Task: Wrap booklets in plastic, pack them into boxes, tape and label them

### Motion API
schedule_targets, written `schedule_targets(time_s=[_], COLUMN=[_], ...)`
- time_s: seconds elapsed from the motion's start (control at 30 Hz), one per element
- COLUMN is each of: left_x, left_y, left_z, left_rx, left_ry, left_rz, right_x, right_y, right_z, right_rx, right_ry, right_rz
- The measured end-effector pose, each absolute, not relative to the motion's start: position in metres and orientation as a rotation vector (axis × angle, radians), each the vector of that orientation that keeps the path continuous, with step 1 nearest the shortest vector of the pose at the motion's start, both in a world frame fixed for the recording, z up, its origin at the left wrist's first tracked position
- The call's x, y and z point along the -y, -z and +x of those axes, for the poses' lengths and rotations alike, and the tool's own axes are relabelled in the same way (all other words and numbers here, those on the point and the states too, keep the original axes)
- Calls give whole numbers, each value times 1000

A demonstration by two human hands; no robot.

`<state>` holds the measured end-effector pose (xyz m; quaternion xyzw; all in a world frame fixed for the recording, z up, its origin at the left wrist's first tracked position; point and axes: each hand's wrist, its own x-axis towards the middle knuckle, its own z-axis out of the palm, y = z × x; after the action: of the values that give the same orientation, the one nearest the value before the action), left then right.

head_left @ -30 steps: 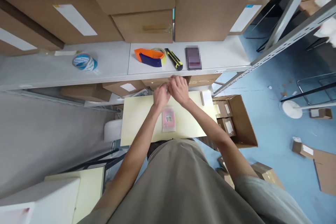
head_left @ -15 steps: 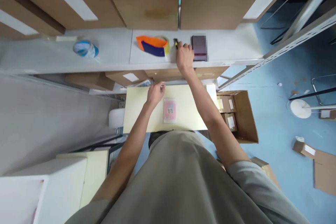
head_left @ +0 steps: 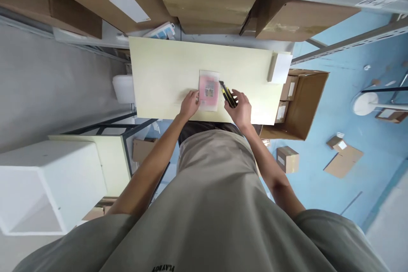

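A pink packet in a clear sleeve lies on the pale yellow table. My left hand is at the packet's left edge, fingers closed together at its lower corner; whether they pinch it is hard to tell. On the other side, my right hand holds a black and yellow utility knife. The knife's tip points up and left, close to the packet's right edge.
A white box stands at the table's right end. An open carton with small boxes is beyond it. Cardboard boxes line the shelf behind the table. A white cabinet is at lower left.
My right hand has come down from the upper shelf to the table with the knife in it. My left hand has moved to the packet's edge. The view has tilted down.
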<state>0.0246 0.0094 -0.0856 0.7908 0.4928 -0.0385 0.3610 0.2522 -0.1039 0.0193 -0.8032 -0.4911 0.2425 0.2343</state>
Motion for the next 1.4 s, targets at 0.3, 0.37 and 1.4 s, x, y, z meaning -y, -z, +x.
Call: schedule_targets(time_s=[0.3,0.37,1.4], left_x=[-44,-66,-131], left_y=[80,77,76], left_z=[18,17,9], left_rx=[-1085,-1054,-678], left_ry=[152,115,205], left_rz=[2154,2214,2320], right_x=[69,50,5], right_y=[17,26,24], right_z=[213,206,110], right_rx=[1438,1499,1512], right_ry=[-989,-1032,-1139], right_rz=[-2265,-2266,-2767])
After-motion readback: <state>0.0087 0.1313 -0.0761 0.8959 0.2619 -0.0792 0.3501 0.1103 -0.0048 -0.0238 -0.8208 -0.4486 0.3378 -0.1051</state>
